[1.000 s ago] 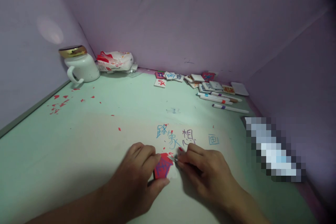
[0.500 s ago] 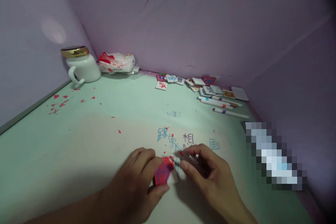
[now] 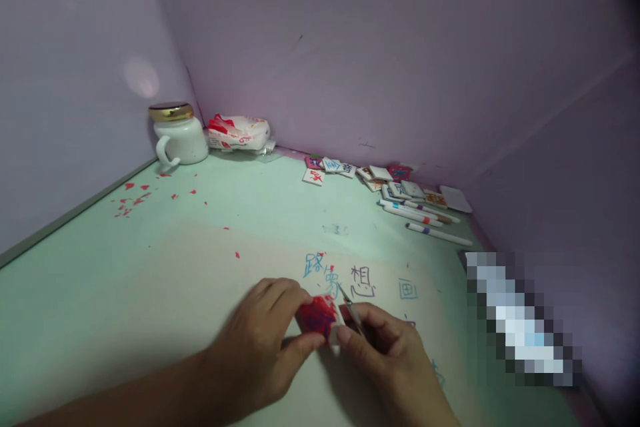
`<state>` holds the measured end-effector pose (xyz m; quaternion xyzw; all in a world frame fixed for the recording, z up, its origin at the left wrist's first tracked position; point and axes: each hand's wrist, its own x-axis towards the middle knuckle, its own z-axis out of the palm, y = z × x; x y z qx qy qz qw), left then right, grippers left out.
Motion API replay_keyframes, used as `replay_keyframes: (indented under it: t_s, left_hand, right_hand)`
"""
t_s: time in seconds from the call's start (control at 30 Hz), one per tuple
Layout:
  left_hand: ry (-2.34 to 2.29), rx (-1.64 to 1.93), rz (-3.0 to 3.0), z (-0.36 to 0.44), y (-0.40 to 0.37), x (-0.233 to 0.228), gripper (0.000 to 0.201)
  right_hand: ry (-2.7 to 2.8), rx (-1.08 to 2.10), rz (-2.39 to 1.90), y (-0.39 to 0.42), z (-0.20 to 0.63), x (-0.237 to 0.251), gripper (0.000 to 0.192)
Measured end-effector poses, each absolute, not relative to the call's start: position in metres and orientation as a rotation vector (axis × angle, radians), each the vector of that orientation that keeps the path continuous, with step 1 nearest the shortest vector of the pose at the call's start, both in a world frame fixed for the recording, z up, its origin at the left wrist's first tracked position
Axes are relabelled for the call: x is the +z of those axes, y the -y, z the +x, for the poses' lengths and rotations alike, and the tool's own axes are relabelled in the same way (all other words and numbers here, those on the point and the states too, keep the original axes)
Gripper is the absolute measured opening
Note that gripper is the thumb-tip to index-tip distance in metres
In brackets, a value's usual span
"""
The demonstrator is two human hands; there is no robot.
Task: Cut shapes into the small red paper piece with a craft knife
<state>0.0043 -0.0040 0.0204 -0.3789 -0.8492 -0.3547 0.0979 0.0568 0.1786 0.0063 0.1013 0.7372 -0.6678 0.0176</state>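
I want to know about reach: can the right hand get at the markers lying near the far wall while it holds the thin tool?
Probably yes. Bare table lies between the right hand and the markers, with nothing in the way, but its fingers hold the thin tool.

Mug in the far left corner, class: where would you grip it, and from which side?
Grip the mug by its handle, coming from the front-left. The handle loop sticks out toward the camera and left with bare table around it, while the wall and a packet crowd the back and right.
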Motion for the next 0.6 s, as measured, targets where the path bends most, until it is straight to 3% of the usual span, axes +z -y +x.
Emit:
replay_keyframes:
  t_s: [0.1,0.27,0.4,0.6]
  left_hand:
    - [2.627,-1.117,-1.021,0.0,0.003,0.024,0.008]
    - [2.865,-1.406,-0.68,-0.004,0.002,0.029,0.015]
    - [2.781,-1.655,-0.745,-0.006,0.003,0.028,0.012]
    - [2.687,-1.607,-0.881,-0.006,0.002,0.031,0.023]
  right_hand:
    - [-2.423,-2.019,0.301,-0.176,0.057,0.007,0.023]
    - [-2.584,-1.833,0.084,-0.175,0.058,0.021,0.02]
    - [-2.67,-1.793,-0.04,-0.18,0.057,0.025,0.014]
    - [-2.74,-1.719,-0.137,-0.182,0.057,0.022,0.011]
